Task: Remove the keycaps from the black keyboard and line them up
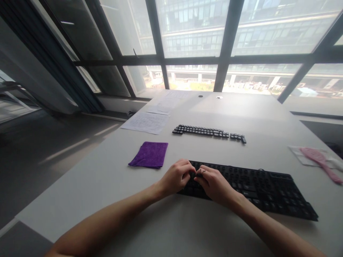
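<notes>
A black keyboard lies at a slant on the white desk, and many of its key positions look bare of caps. Over its left end, my left hand has its fingers curled and pinched. My right hand, wearing a ring, is pinched close beside it, the fingertips of both almost meeting just above the keys. Something small and dark shows at the right fingertips, too small to name. Beyond the keyboard, loose black keycaps stand in neat rows, with a small group apart at their right end.
A folded purple cloth lies left of the keyboard. Printed paper sheets rest along the desk's far left side. To the right is a pink brush-like tool on clear plastic packaging. Large windows rise behind the desk.
</notes>
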`<state>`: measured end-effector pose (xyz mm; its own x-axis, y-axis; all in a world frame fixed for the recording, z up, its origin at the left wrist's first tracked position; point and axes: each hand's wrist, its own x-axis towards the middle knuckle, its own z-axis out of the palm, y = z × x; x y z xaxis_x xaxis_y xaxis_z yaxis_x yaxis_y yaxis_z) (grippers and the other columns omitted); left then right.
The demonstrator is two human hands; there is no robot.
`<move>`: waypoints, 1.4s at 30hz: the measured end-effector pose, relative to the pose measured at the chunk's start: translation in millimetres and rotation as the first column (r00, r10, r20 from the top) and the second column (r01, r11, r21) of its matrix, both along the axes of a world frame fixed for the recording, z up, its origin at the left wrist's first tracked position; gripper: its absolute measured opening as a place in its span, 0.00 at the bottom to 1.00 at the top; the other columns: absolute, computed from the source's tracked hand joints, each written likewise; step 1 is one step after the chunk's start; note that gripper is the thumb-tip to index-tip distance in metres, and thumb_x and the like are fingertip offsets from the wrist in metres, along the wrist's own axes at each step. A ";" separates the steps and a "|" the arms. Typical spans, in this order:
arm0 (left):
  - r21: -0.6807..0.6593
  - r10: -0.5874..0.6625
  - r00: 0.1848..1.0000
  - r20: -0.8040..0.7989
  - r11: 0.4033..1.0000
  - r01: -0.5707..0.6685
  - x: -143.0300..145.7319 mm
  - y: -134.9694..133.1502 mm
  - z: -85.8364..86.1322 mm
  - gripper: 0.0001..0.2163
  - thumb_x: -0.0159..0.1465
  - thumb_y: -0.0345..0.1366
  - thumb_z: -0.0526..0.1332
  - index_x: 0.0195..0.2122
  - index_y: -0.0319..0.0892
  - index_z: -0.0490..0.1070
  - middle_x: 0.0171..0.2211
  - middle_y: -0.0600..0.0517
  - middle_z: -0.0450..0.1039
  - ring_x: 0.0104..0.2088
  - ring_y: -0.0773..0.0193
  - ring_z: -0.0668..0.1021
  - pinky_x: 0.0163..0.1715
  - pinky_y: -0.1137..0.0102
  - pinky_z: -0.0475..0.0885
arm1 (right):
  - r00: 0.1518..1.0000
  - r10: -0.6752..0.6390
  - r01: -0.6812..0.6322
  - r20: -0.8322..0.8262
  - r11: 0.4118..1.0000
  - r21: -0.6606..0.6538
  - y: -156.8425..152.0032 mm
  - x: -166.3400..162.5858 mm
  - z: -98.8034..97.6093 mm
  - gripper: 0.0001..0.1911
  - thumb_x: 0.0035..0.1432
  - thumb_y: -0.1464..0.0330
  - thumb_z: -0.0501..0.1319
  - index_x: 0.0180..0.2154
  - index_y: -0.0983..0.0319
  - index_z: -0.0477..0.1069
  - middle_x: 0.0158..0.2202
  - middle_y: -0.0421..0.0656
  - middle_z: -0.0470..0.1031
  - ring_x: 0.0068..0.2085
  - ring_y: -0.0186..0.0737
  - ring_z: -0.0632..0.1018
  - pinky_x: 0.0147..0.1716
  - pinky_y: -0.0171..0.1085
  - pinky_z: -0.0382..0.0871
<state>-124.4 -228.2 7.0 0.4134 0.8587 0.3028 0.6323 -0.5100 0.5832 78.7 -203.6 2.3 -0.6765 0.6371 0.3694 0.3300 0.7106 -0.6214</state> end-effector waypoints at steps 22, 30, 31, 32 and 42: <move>-0.002 -0.084 0.996 -0.010 0.996 0.084 6.1 -6.3 5.4 0.06 0.61 0.28 0.60 0.38 0.41 0.73 0.37 0.48 0.72 0.41 0.59 0.72 0.44 0.65 0.69 | 0.985 -0.020 -0.001 -0.171 0.992 -0.124 0.6 0.9 -7.2 0.10 0.66 0.70 0.56 0.31 0.61 0.70 0.32 0.45 0.73 0.32 0.40 0.73 0.35 0.39 0.67; -0.068 -0.051 0.997 -0.052 0.997 0.048 10.1 -0.1 -1.1 0.04 0.64 0.36 0.64 0.33 0.42 0.74 0.35 0.50 0.73 0.40 0.60 0.71 0.42 0.67 0.68 | 0.968 -0.053 -0.001 -0.244 0.976 -0.216 5.6 1.8 -5.6 0.09 0.65 0.69 0.58 0.31 0.61 0.74 0.30 0.43 0.74 0.33 0.40 0.75 0.36 0.38 0.68; -0.059 -0.047 0.997 -0.061 0.997 0.044 11.3 -0.3 -2.5 0.05 0.66 0.36 0.63 0.33 0.42 0.74 0.35 0.50 0.73 0.40 0.60 0.71 0.42 0.67 0.68 | 0.967 -0.054 -0.002 -0.249 0.976 -0.217 5.5 2.2 -5.4 0.09 0.65 0.69 0.58 0.32 0.61 0.74 0.30 0.43 0.74 0.33 0.40 0.75 0.35 0.38 0.68; -0.046 -0.043 0.996 -0.072 0.998 0.040 12.5 -1.0 -3.7 0.06 0.66 0.36 0.62 0.33 0.41 0.73 0.35 0.50 0.72 0.40 0.60 0.71 0.42 0.67 0.68 | 0.966 -0.054 -0.003 -0.252 0.976 -0.219 5.2 2.7 -5.2 0.10 0.65 0.69 0.58 0.31 0.61 0.74 0.30 0.43 0.74 0.33 0.40 0.75 0.35 0.37 0.68; 0.098 -0.049 0.998 -0.050 0.994 0.054 15.6 -8.9 -5.2 0.06 0.71 0.35 0.55 0.42 0.40 0.70 0.40 0.47 0.71 0.42 0.59 0.71 0.44 0.65 0.69 | 0.944 -0.099 0.053 -0.315 0.987 -0.150 3.6 2.9 -0.6 0.09 0.65 0.69 0.58 0.31 0.62 0.72 0.28 0.42 0.72 0.29 0.37 0.73 0.33 0.36 0.67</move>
